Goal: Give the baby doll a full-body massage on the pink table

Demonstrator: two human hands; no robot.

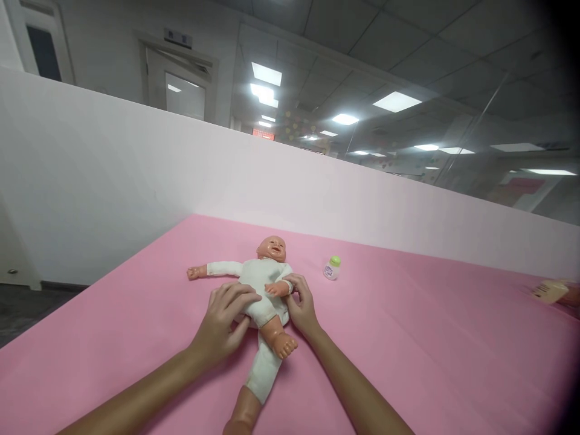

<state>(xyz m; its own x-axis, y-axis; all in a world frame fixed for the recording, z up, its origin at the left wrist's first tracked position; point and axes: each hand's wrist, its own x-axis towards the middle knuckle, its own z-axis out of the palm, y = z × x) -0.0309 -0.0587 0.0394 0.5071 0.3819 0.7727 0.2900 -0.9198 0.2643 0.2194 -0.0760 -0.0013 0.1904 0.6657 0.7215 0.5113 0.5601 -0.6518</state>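
Observation:
A baby doll [260, 281] in a white bodysuit lies on its back on the pink table cover [408, 338], head pointing away from me. My left hand [224, 326] rests on the doll's hip and belly, fingers spread over the white cloth. Against the doll's other side, my right hand [301, 305] has its fingertips at the doll's bent arm and waist. One doll leg is raised with a bare foot between my hands; the other stretches toward me.
A small bottle with a green cap [332, 267] stands right of the doll's head. A cream-coloured object [550, 292] lies at the far right edge. A white partition wall [136, 181] borders the table's far side and left.

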